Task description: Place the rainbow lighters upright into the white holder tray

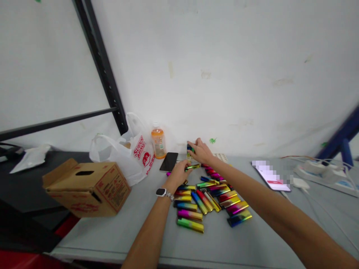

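My left hand [179, 174], with a watch on its wrist, is closed on a shiny green-and-gold lighter [193, 167] lying sideways. Just beyond it, my right hand [202, 151] has its fingers on an upright dark blue and yellow lighter [189, 149] near the wall. Below the hands, several metallic two-tone lighters lie in loose rows: a green-and-yellow lighter [190, 225] nearest me, a blue-and-yellow lighter [239, 218] at the right, and a red-and-gold lighter [204, 200] in the middle. My right forearm hides part of the right row.
Left of the hands are a black phone [169, 161], an orange drink bottle [159, 142], a white plastic bag [134, 160] and a cardboard box [109, 190]. A lit phone [270, 175] and a power strip [331, 175] with cables lie on the right of the grey table [134, 239].
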Demonstrator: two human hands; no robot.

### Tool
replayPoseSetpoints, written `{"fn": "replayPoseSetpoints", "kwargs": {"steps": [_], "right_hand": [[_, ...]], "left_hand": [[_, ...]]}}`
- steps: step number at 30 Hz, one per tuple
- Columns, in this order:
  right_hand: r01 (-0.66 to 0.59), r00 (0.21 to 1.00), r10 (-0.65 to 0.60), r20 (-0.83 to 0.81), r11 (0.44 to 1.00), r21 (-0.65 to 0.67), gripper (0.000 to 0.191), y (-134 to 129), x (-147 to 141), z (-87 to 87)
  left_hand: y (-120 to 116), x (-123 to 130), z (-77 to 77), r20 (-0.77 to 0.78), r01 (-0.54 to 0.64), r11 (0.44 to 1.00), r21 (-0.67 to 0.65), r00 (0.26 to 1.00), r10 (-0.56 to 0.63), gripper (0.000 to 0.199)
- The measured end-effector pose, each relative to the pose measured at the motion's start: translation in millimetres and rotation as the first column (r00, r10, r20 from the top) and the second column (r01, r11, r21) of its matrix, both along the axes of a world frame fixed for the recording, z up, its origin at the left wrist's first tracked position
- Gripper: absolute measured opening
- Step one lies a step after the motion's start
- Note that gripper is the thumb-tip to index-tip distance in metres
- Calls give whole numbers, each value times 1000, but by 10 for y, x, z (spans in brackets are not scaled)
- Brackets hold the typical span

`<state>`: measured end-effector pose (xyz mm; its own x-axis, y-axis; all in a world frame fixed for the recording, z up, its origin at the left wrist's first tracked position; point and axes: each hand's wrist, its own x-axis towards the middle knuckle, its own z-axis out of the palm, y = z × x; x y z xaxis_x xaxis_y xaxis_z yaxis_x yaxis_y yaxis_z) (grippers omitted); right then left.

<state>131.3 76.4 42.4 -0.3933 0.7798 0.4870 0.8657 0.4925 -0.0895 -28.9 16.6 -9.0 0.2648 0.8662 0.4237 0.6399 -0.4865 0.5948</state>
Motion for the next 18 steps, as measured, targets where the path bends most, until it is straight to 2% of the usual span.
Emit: {"fn": "replayPoseSetpoints", "kwargs": {"steps": [2, 5, 7, 10, 12, 15, 18], "right_hand": [[0, 984, 6, -178, 999, 37, 46, -127, 52, -48], [-63, 895, 72, -441, 997, 35, 39, -402, 160, -153], [-122, 809, 93, -581, 992, -12, 41, -588, 233, -227], [-212, 609, 13, -793, 966, -148, 51, -781, 302, -312], [-351, 449, -62, -891, 905, -240, 59, -848, 306, -341], [-579, 230, -163, -959, 769, -270, 65, -924, 262, -349], [-668, 121, -304, -945, 679, -305, 61, -1025, 219, -337]], "left_hand": [[-10, 30, 61, 101, -1, 1000, 15, 995, -1, 15], [-52, 98, 166, 229, -1, 999, 38, 973, -8, 22], [-90, 159, 222, 304, 13, 999, 47, 952, -26, 27], [-155, 271, 271, 416, 54, 997, 59, 906, -74, 35], [-207, 357, 287, 458, 99, 992, 73, 881, -121, 39], [-292, 483, 301, 449, 131, 987, 90, 879, -158, 42], [-361, 564, 308, 393, 111, 986, 121, 907, -151, 40]]}}
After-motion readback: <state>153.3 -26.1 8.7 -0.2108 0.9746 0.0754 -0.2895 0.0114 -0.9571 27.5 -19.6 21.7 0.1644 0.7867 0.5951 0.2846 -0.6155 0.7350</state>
